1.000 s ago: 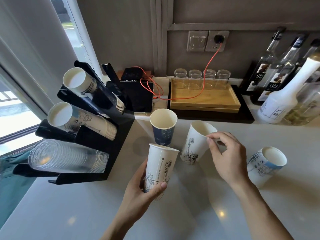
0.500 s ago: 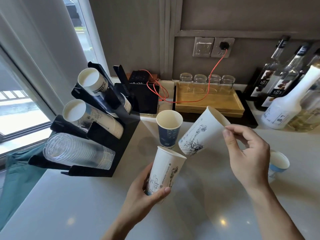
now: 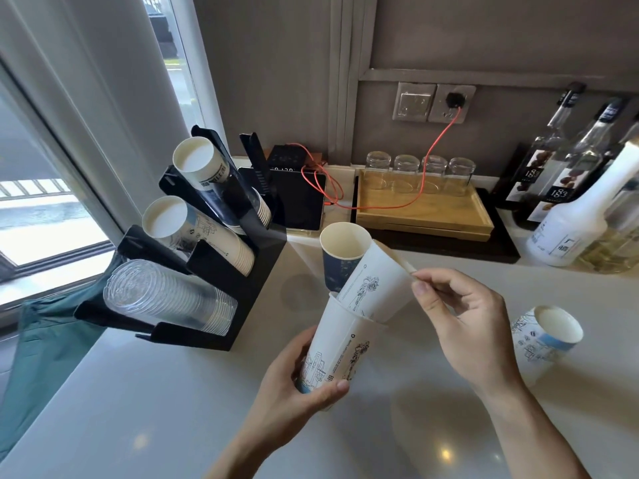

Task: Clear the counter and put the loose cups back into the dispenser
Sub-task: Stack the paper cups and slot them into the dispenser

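Note:
My left hand (image 3: 297, 385) grips a tall white printed paper cup (image 3: 340, 344) near its base, held above the counter. My right hand (image 3: 463, 323) pinches the rim of a second white printed cup (image 3: 377, 288), tilted, with its bottom sitting inside the mouth of the first cup. A dark blue cup (image 3: 340, 257) stands upright on the counter just behind them. A short white-and-blue cup (image 3: 543, 337) stands at the right. The black cup dispenser (image 3: 249, 288) at the left holds two rows of paper cups and a row of clear plastic cups.
A black device (image 3: 301, 202) with a red cable sits behind the dispenser. A wooden tray (image 3: 425, 212) with upturned glasses is at the back, and syrup bottles (image 3: 567, 219) crowd the right rear. A window and green cloth (image 3: 45, 333) lie to the left.
My right hand lifted the second white cup off the counter, carried it left and down, and its base now sits in the mouth of the cup in my left hand.

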